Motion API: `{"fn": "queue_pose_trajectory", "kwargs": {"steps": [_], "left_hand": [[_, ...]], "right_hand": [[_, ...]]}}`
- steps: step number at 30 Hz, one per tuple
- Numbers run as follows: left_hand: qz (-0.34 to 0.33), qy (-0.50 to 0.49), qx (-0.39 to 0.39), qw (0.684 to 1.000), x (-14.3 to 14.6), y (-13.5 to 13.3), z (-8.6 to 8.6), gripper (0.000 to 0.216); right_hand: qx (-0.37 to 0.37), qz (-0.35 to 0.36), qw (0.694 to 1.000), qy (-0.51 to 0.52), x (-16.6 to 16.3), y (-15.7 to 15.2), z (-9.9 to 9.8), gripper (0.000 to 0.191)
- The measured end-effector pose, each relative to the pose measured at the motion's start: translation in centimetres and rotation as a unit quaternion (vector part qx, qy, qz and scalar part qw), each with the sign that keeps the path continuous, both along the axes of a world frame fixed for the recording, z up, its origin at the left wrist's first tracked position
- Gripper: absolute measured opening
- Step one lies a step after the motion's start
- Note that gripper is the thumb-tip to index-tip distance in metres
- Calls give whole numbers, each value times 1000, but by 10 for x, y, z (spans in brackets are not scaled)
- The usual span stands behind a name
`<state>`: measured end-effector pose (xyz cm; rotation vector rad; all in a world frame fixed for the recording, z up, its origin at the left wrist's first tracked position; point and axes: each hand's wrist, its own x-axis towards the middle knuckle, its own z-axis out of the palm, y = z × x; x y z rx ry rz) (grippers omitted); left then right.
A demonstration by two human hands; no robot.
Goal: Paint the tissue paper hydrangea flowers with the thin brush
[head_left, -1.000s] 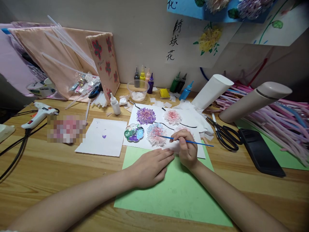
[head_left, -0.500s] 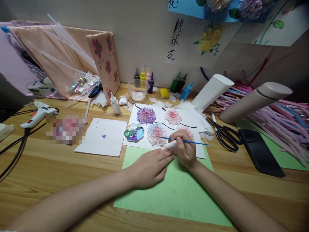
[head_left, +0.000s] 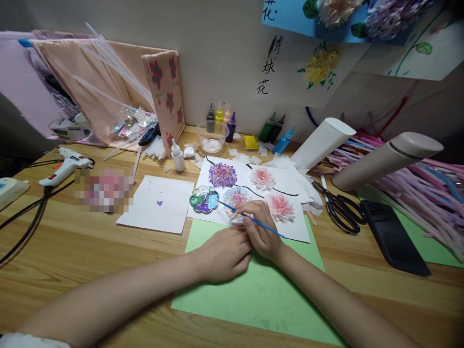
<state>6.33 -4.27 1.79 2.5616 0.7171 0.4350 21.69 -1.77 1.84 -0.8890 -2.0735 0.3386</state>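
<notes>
My right hand (head_left: 259,229) pinches a thin blue paintbrush (head_left: 266,227); its tip reaches the round paint palette (head_left: 203,199) on the left edge of the white sheet (head_left: 295,227). That sheet carries several tissue-paper flowers: a purple one (head_left: 222,175), pink ones (head_left: 261,178) (head_left: 280,206) and a pale blue-pink one (head_left: 234,195) partly behind my hand. My left hand (head_left: 224,251) lies flat, fingers together, on the green paper (head_left: 261,295) at the white sheet's lower edge, touching my right hand.
Black scissors (head_left: 339,208), a dark phone (head_left: 393,237), a beige cylinder (head_left: 384,159) and pink strips lie to the right. Small paint bottles (head_left: 221,118), a clear bowl (head_left: 211,136), a glue bottle (head_left: 177,157) stand behind. A blank sheet (head_left: 155,210) and glue gun (head_left: 65,166) lie left.
My right hand moved left with the brush, from the lower pink flower to the palette; that flower is now uncovered. The left hand stayed put. The camera shifted slightly.
</notes>
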Motion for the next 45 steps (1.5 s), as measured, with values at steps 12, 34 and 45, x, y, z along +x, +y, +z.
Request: {"fn": "queue_pose_trajectory", "kwargs": {"steps": [12, 34, 45], "left_hand": [[11, 41, 5, 999, 0, -2, -4, 16], [-10, -25, 0, 1000, 0, 0, 0, 23], [-11, -32, -7, 999, 0, 1, 0, 25]], "right_hand": [[30, -4, 996, -82, -13, -4, 2, 18], [22, -69, 997, 40, 4, -5, -3, 16], [12, -83, 995, 50, 5, -3, -4, 16]]}}
